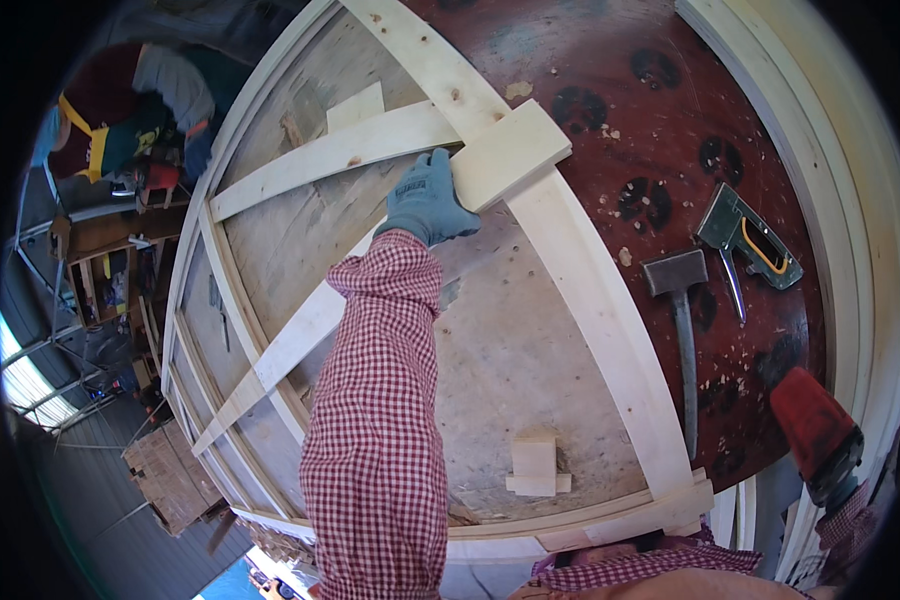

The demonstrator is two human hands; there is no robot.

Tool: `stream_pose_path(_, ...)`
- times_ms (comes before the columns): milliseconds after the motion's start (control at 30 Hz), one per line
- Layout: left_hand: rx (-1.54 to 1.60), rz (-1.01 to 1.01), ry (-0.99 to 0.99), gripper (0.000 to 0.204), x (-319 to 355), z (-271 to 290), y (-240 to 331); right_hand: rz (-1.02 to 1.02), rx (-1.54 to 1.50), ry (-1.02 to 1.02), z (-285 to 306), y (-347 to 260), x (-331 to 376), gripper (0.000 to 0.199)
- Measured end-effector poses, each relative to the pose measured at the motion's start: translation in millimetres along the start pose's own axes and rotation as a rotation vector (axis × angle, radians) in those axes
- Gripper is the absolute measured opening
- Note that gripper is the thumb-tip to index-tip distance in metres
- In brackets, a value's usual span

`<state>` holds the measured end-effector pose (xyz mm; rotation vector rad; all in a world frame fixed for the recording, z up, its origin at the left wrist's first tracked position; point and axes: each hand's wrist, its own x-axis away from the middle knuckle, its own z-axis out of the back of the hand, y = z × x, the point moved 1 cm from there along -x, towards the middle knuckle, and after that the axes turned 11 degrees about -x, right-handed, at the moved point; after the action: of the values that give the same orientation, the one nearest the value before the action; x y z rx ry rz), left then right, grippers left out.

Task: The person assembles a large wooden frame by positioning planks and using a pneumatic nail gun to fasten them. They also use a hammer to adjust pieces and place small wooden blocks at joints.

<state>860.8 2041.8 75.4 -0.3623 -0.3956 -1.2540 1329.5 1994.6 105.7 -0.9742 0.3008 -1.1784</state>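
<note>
My left hand, in a blue-grey glove, is at a pale rectangular wooden block. Its thumb and fingers close around the block's left corner. The block lies across a wide curved wooden strip, where slanting slats meet it. At the lower right rim, my right hand is mostly hidden behind a red-and-black tool that it grips; the tool's exact kind is unclear. A hammer and a dark green staple gun lie to the right of the frame.
The slatted wooden frame rests on a worn dark-red tabletop. A small wood piece lies inside it near me. Long pale boards line the right side. Another person is at the far left, near wooden shelving.
</note>
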Motion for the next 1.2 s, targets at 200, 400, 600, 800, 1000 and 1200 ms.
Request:
stream_pose_path(200, -0.003, 0.010, 0.002, 0.086, -2, 11, 6, 0.038, 0.031, -0.016, -1, -7, -9, 0.072)
stream_pose_path(400, 0.009, 0.015, 0.094, 0.086, 6, 2, -6, 0.117, 0.095, -0.061, -15, -18, -22, 0.075)
stream_pose_path(600, 0.176, -0.135, 0.333, 0.068, 0, -3, -5, 0.180, 0.177, -0.058, -28, -10, -28, 0.079)
stream_pose_path(800, 0.064, 0.003, 0.118, 0.092, -7, -16, -4, 0.231, 0.320, -0.060, -33, -6, -19, 0.082)
stream_pose_path(1000, 0.066, 0.014, 0.117, 0.080, -6, -10, -1, 0.278, 0.436, -0.015, -26, -1, 2, 0.086)
stream_pose_path(1200, 0.089, 0.016, 0.134, 0.080, -9, -12, -4, 0.365, 0.555, 0.042, -19, 1, 43, 0.089)
